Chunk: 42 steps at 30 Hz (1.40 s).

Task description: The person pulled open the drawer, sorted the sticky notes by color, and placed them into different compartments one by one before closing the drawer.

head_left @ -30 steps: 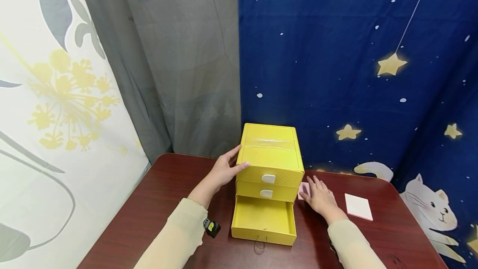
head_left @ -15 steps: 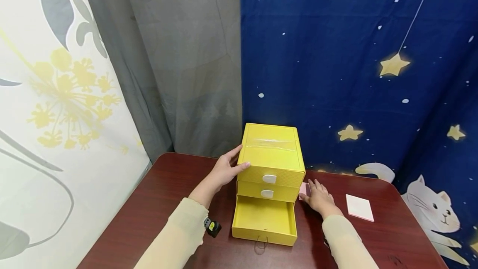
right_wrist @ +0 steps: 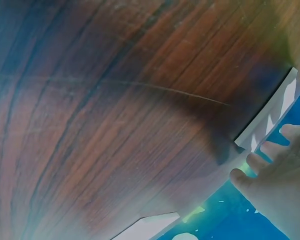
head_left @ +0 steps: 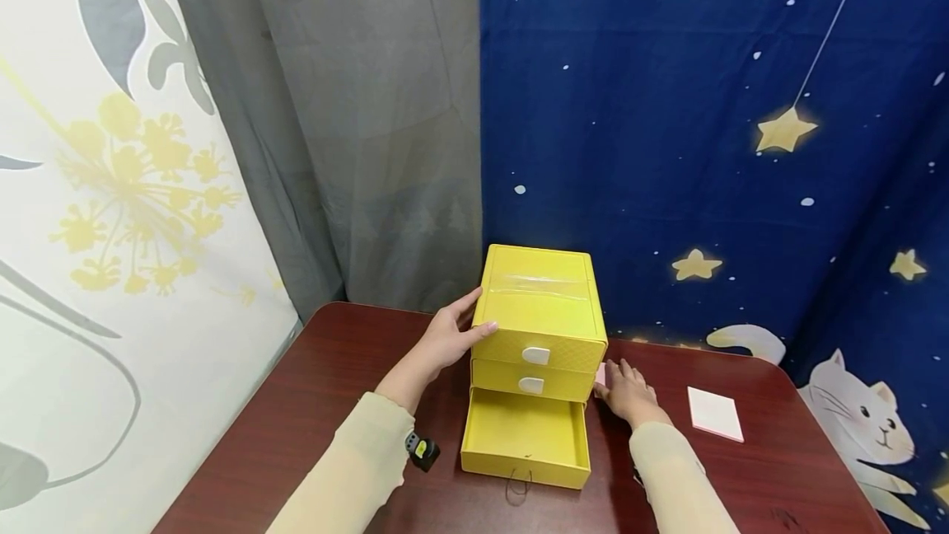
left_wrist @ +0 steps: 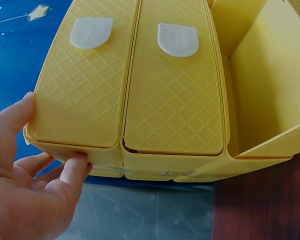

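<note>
A yellow drawer box [head_left: 541,295] stands on the table, its bottom drawer [head_left: 526,431] pulled out and the two upper drawers closed. My left hand [head_left: 445,338] rests against the box's top left front corner; in the left wrist view its thumb and fingertips touch the yellow surface. To the right of the box lies a pink pad of paper [head_left: 600,374], partly covered by my right hand [head_left: 632,394]. That hand has its fingers extended over the pad. In the right wrist view the fingers are spread beside a pale pad edge; whether they touch it I cannot tell.
A white paper pad [head_left: 715,413] with a pinkish edge lies further right on the dark red table [head_left: 326,410]. A thin loop [head_left: 518,486] hangs at the open drawer's front. Grey curtain [head_left: 378,122] and blue star curtain [head_left: 630,122] stand behind the table.
My right hand has shifted slightly left and nearer, covering more of the pink pad. The left hand stays on the box, and the drawers have not moved.
</note>
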{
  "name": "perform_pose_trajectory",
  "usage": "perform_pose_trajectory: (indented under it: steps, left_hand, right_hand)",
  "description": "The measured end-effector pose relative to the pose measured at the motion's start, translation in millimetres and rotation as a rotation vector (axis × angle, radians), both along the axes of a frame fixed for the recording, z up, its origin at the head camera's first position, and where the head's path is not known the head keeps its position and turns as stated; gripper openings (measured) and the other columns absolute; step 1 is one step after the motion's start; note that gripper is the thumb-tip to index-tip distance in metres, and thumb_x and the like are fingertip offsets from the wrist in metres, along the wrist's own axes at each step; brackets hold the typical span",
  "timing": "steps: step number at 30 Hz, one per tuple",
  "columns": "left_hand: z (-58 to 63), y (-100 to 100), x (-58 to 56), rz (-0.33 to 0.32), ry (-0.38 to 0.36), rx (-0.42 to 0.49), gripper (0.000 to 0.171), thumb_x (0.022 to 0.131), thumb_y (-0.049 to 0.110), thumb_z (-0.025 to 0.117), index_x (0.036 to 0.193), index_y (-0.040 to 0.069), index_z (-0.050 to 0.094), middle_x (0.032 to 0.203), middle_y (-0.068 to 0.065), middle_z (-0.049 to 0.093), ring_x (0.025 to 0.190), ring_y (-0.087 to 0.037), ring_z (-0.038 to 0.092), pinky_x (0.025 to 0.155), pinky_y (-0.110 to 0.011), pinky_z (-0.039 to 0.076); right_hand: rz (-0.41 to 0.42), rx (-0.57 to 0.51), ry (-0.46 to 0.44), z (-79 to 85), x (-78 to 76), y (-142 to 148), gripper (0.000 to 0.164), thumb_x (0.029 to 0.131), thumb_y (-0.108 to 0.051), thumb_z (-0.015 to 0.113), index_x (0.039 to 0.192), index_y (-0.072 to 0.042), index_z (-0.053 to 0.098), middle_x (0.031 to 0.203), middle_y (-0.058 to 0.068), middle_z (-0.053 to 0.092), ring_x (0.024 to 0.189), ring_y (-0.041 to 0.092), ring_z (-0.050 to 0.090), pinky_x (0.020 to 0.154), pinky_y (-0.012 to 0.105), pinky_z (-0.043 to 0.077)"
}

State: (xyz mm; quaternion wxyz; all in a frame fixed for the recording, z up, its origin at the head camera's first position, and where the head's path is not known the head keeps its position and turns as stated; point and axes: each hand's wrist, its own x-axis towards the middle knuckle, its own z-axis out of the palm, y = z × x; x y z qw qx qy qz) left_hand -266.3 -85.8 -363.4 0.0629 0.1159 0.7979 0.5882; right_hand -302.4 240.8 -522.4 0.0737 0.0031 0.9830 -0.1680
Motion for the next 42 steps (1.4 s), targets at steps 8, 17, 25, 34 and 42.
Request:
perform_pose_trajectory:
  steps: [8, 17, 25, 34, 42]
  left_hand:
    - [1.4, 0.4, 1.5, 0.006, 0.001, -0.012, 0.073, 0.091, 0.022, 0.065, 0.151, 0.012, 0.025, 0.154, -0.01, 0.029, 0.14, -0.028, 0.031, 0.106, -0.043, 0.038]
    - [1.7, -0.7, 1.1, 0.003, 0.005, -0.011, 0.072, 0.091, 0.022, 0.064, 0.151, 0.012, 0.025, 0.154, -0.011, 0.029, 0.14, -0.028, 0.03, 0.107, -0.043, 0.038]
    - [1.7, -0.8, 0.3, -0.002, 0.0, 0.001, 0.072, 0.091, 0.021, 0.064, 0.151, 0.011, 0.025, 0.154, -0.01, 0.029, 0.141, -0.029, 0.03, 0.107, -0.044, 0.037]
    - [0.6, -1.0, -0.6, -0.005, -0.003, 0.011, 0.073, 0.091, 0.021, 0.065, 0.151, 0.011, 0.025, 0.154, -0.01, 0.028, 0.141, -0.028, 0.03, 0.107, -0.044, 0.037]
    - [0.3, -1.4, -0.9, -0.004, -0.003, 0.019, 0.073, 0.091, 0.021, 0.065, 0.151, 0.011, 0.025, 0.154, -0.01, 0.028, 0.141, -0.027, 0.029, 0.108, -0.043, 0.036]
  right_hand:
    - [-0.014, 0.017, 0.001, -1.0, -0.3, -0.3, 0.065, 0.095, -0.033, 0.055, 0.145, 0.001, 0.032, 0.147, 0.032, 0.024, 0.132, 0.052, 0.025, 0.101, 0.068, 0.028]
    - [-0.049, 0.022, -0.001, 0.7, -3.2, 2.3, 0.076, 0.089, -0.04, 0.063, 0.143, 0.003, 0.034, 0.14, 0.035, 0.032, 0.126, 0.052, 0.033, 0.096, 0.067, 0.035]
    - [-0.115, 0.001, 0.057, 5.7, 1.2, 4.4, 0.074, 0.078, -0.044, 0.074, 0.124, 0.008, 0.05, 0.115, 0.031, 0.035, 0.107, 0.05, 0.036, 0.081, 0.063, 0.041]
    - [-0.132, 0.026, 0.204, 3.0, -0.1, 4.5, 0.074, 0.068, -0.04, 0.083, 0.115, 0.006, 0.05, 0.109, 0.028, 0.037, 0.098, 0.045, 0.039, 0.074, 0.058, 0.044]
    - [-0.099, 0.019, 0.268, 3.1, 1.5, 8.0, 0.073, 0.073, -0.034, 0.08, 0.124, 0.005, 0.046, 0.117, 0.031, 0.045, 0.108, 0.049, 0.038, 0.084, 0.063, 0.04]
